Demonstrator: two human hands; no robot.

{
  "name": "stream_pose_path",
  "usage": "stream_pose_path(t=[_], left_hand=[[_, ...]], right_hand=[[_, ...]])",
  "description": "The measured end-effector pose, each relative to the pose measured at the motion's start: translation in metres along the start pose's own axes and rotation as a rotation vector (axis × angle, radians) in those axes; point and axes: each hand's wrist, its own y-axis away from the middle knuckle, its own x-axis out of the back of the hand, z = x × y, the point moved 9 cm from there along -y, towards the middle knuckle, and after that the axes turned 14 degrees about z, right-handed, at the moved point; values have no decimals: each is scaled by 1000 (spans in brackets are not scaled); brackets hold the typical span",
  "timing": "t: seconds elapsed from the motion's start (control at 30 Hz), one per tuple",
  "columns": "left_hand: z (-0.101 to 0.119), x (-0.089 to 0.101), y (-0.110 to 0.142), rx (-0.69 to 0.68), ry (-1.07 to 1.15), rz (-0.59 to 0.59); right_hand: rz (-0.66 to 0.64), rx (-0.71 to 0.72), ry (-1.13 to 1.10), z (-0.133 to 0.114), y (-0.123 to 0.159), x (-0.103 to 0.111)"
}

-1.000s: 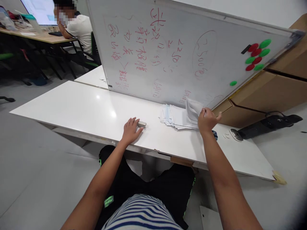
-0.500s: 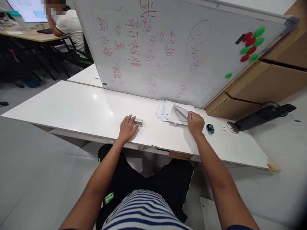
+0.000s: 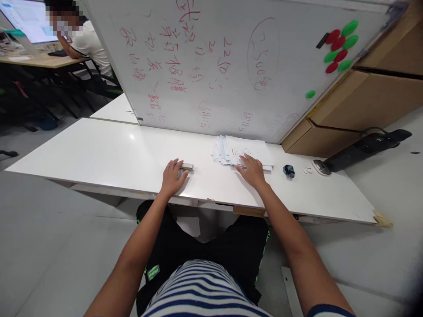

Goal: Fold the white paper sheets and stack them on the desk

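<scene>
My left hand (image 3: 172,178) rests on the white table with its fingers spread. It lies against a small beige stapler (image 3: 187,167), whose left end is hidden by the fingers. A stack of white papers (image 3: 261,151), some with a bluish tint, lies in front of the whiteboard with its sheets unevenly fanned to the left. My right hand (image 3: 252,171) is open, palm down, on the near edge of this stack, and the top sheet lies flat under the fingers.
Right of the papers sit a small dark-blue object (image 3: 288,171), white bits (image 3: 307,170) and a black bottle (image 3: 363,152). A whiteboard (image 3: 211,101) with red writing and magnets stands behind, beside cardboard boxes (image 3: 376,97). A person (image 3: 89,44) sits at another desk, far left.
My right hand has let go of the lifted paper corner, moved left and flattened onto the stack. That sheet now lies down. My left hand stays by the stapler. The view has shifted slightly.
</scene>
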Motion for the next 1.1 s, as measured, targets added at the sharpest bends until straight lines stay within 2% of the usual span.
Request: stream_pose_path(t=[0.13,0.27,0.43,0.53,0.63,0.73,0.8,0.83,0.93,1.0,1.07,1.1], left_hand=[[-1,0,-1,-1,15,9],[-2,-1,-1,4,31,15],[-1,1,0,7,57,19],[2,2,-2,0,77,26],[13,16,-2,3,119,89],[36,38,14,30,274,101],[51,46,36,169,466,11],[53,47,52,316,576,-36],[55,34,115,929,929,-183],[53,33,149,1207,1058,-130],[49,33,168,1339,1113,-72],[51,29,174,1366,1143,-118]], right_hand=[[-44,-19,3,-7,2,-9],[25,-61,-21,-11,2,-7],[172,-54,-19,-17,0,9],[298,-34,10,-21,0,34],[396,84,-41,-51,18,63],[391,239,-178,-107,59,80],[356,285,-293,-145,93,84],[325,297,-350,-162,109,84],[282,265,-498,-196,149,80],[257,243,-552,-207,166,76],[234,250,-576,-214,176,74],[222,268,-580,-216,179,74]])
